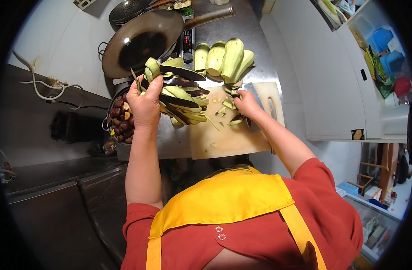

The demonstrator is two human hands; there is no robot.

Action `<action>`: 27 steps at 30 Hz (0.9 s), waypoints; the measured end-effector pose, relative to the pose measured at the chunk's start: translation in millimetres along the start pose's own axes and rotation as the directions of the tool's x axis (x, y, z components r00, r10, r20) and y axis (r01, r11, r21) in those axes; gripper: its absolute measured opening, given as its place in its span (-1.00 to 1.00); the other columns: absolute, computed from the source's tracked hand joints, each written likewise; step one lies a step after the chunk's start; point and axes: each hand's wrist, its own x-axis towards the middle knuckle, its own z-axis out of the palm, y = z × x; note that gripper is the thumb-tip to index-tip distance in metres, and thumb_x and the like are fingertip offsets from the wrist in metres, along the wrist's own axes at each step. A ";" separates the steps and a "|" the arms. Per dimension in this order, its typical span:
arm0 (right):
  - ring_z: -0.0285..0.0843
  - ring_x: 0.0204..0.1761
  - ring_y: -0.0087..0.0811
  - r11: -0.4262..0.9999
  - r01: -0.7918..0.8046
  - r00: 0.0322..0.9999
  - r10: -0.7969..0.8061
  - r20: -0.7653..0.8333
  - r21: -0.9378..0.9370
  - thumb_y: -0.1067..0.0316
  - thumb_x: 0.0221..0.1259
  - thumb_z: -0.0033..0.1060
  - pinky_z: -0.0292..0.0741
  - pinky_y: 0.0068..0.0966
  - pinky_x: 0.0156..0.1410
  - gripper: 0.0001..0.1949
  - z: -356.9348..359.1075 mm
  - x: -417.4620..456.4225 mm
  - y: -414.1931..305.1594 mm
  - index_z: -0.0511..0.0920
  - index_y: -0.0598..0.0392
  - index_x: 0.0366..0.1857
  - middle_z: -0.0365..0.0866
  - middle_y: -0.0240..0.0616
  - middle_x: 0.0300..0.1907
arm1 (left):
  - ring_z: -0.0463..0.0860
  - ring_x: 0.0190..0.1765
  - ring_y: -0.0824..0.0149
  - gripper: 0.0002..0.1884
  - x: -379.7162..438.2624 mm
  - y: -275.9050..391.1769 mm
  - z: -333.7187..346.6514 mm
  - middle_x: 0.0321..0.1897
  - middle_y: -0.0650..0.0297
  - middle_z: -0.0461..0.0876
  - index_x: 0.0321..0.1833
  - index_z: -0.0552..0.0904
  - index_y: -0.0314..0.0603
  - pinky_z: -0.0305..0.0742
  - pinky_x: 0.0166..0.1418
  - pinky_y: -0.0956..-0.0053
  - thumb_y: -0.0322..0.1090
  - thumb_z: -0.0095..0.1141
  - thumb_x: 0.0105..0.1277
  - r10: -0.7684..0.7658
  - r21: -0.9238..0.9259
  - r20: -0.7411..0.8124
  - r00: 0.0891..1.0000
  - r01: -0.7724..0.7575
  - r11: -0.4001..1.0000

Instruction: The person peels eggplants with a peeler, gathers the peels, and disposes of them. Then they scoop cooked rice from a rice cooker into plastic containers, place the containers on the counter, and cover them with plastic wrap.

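My left hand (147, 99) grips a thick bundle of dark purple and pale green eggplant peel strips (182, 94), raised above the left side of the cutting board. Over the right part of the board, my right hand (246, 103) has its fingers closed on some small peel scraps (231, 92). More peel bits (238, 119) lie loose beside that hand. The pale plastic cutting board (226, 140) has a slot handle at its right. A knife's broad blade (255, 126) lies flat on it, partly under my right wrist. Several peeled eggplants (215, 59) rest just behind the board.
A large wok (143, 44) stands at the back left, its long handle (209, 18) reaching over the steel counter (233, 25). A control panel with red digits (187, 40) is beside it. A basin of chestnuts (120, 119) sits left. White cabinets (317, 74) flank the right.
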 end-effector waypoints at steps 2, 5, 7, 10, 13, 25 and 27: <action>0.66 -0.10 0.09 0.998 -0.019 1.000 0.020 0.019 -0.059 0.42 0.17 0.06 0.58 -0.22 0.08 -0.67 3.6 -13.2 2.8 0.63 0.22 0.01 0.68 0.21 -0.22 | 0.65 -0.26 0.49 -0.79 0.6 -1.9 -1.2 -0.25 0.27 0.71 -0.10 0.67 -0.35 0.56 -0.10 0.58 -0.50 0.31 0.22 0.002 -0.008 0.006 1.000 -0.002 1.000; 0.63 -0.15 0.11 0.923 0.126 0.992 -0.110 0.063 -0.365 0.49 0.17 0.05 0.59 -0.13 0.01 -0.79 14.4 -33.0 -7.0 0.60 0.22 -0.15 0.62 0.15 -0.22 | 0.64 -0.26 0.50 -0.80 1.0 -2.2 -1.6 -0.25 0.28 0.71 -0.11 0.67 -0.34 0.56 -0.10 0.58 -0.50 0.31 0.22 -0.013 -0.012 0.016 1.000 0.013 1.000; 0.64 -0.16 0.06 0.849 0.226 0.973 -0.174 0.152 -0.477 0.46 0.18 0.08 0.62 -0.14 -0.03 -0.88 19.5 -41.6 -9.8 0.56 0.23 -0.25 0.56 0.08 -0.19 | 0.64 -0.26 0.51 -0.81 1.5 -0.8 -0.6 -0.25 0.29 0.71 -0.11 0.67 -0.33 0.56 -0.10 0.59 -0.50 0.31 0.23 -0.021 -0.010 0.029 0.999 0.021 1.000; 0.65 -0.16 -0.01 0.730 0.327 0.943 -0.212 0.256 -0.600 0.31 0.20 0.19 0.64 -0.17 -0.10 -0.80 29.8 -49.0 -0.8 0.54 0.23 -0.23 0.53 0.04 -0.15 | 0.64 -0.26 0.51 -0.81 1.5 -0.7 1.0 -0.25 0.30 0.71 -0.11 0.67 -0.33 0.55 -0.10 0.59 -0.50 0.30 0.23 -0.025 -0.005 0.050 0.998 0.026 1.000; 0.63 -0.14 -0.03 0.751 0.341 0.939 -0.242 0.244 -0.566 0.15 0.20 0.25 0.65 -0.18 -0.13 -0.67 33.0 -72.4 -7.0 0.51 0.21 -0.15 0.50 0.02 -0.13 | 0.65 -0.25 0.48 -0.80 1.2 -2.8 -0.7 -0.24 0.28 0.70 -0.09 0.65 -0.34 0.56 -0.10 0.56 -0.50 0.29 0.23 -0.025 -0.002 0.052 0.998 0.026 1.000; 0.63 -0.19 0.12 0.808 0.370 0.925 -0.273 0.264 -0.458 0.40 0.18 0.10 0.60 -0.08 -0.08 -0.84 25.4 -58.4 6.7 0.46 0.24 -0.23 0.54 0.11 -0.22 | 0.64 -0.26 0.50 -0.81 0.9 -6.9 0.4 -0.26 0.30 0.71 -0.11 0.67 -0.34 0.55 -0.09 0.59 -0.50 0.30 0.23 -0.043 -0.030 0.102 0.994 0.046 0.998; 0.61 -0.20 0.17 0.872 0.314 0.949 -0.273 0.160 -0.376 0.42 0.17 0.08 0.57 -0.05 -0.04 -0.85 17.0 -39.8 -10.1 0.47 0.25 -0.25 0.56 0.16 -0.22 | 0.64 -0.26 0.50 -0.81 -0.2 -6.6 -0.5 -0.26 0.30 0.71 -0.11 0.67 -0.34 0.55 -0.09 0.58 -0.50 0.29 0.23 -0.034 -0.022 0.100 0.994 0.036 0.999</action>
